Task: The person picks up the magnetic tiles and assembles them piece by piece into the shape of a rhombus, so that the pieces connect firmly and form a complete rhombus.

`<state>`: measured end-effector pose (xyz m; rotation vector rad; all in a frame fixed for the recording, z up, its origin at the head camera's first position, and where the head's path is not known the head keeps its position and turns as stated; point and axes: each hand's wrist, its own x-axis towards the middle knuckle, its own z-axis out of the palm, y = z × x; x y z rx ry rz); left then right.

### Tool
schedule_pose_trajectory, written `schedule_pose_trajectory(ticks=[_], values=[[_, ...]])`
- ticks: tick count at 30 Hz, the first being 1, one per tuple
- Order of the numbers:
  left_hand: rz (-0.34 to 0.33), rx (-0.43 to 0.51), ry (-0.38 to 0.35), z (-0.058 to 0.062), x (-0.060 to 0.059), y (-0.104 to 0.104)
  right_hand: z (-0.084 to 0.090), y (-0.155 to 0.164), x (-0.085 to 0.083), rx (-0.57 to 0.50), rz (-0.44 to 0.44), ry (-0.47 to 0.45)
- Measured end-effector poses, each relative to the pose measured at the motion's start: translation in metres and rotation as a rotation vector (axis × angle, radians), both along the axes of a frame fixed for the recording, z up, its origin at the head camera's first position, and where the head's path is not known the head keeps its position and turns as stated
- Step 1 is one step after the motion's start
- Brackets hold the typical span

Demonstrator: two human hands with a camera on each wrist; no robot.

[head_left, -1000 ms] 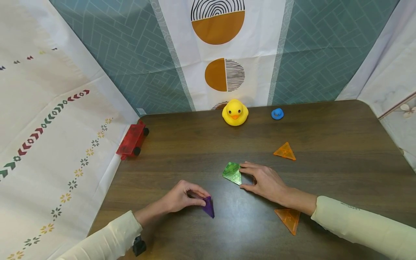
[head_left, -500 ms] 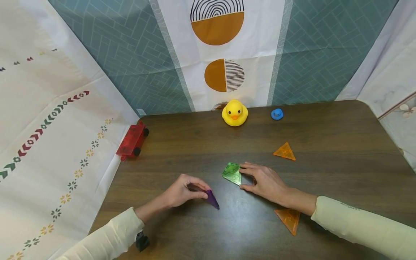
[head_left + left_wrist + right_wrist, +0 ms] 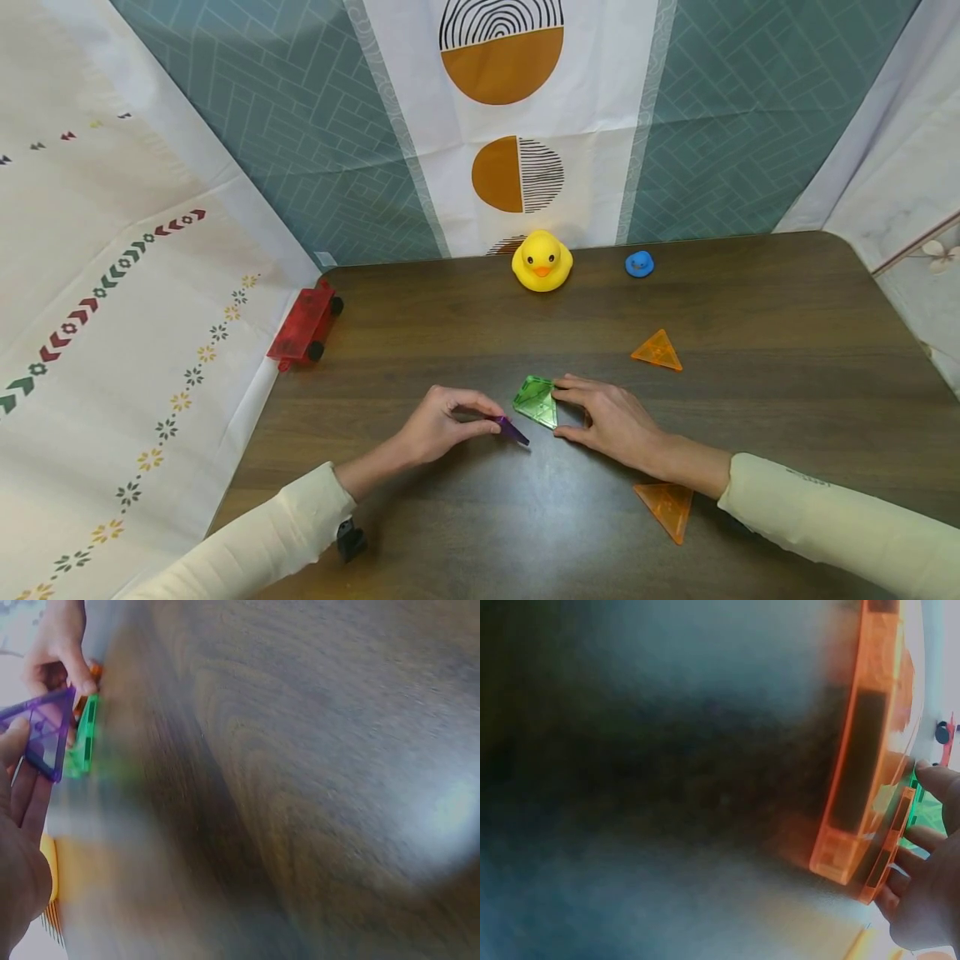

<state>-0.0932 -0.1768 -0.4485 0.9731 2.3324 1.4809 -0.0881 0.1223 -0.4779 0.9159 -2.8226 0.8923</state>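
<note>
I count four flat triangle tiles on the table (image 3: 750, 283): one purple tile (image 3: 512, 431), one green tile (image 3: 537, 401) and two orange, the far orange tile (image 3: 657, 350) and the near orange tile (image 3: 665, 505). Two ducks: one yellow duck (image 3: 542, 261), one small blue duck (image 3: 639, 264). One red toy wagon (image 3: 303, 323). Two hands, the left hand (image 3: 438, 426) and the right hand (image 3: 611, 419)

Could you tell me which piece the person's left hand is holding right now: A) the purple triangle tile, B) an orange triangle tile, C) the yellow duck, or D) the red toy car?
A: the left hand pinches the purple triangle tile, close beside the green tile that the right hand holds.
</note>
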Motion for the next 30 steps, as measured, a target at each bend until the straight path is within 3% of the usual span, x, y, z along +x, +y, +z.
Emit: schedule_pose_trajectory(ticks=[11,30], values=[[0.05,-0.011,0.054,-0.003,-0.008,0.017,0.001,0.001,0.0,0.002,0.001,-0.012],[0.022,0.003,0.107,-0.017,-0.01,0.032,0.0,0.002,0.0,-0.004,0.009,-0.019]])
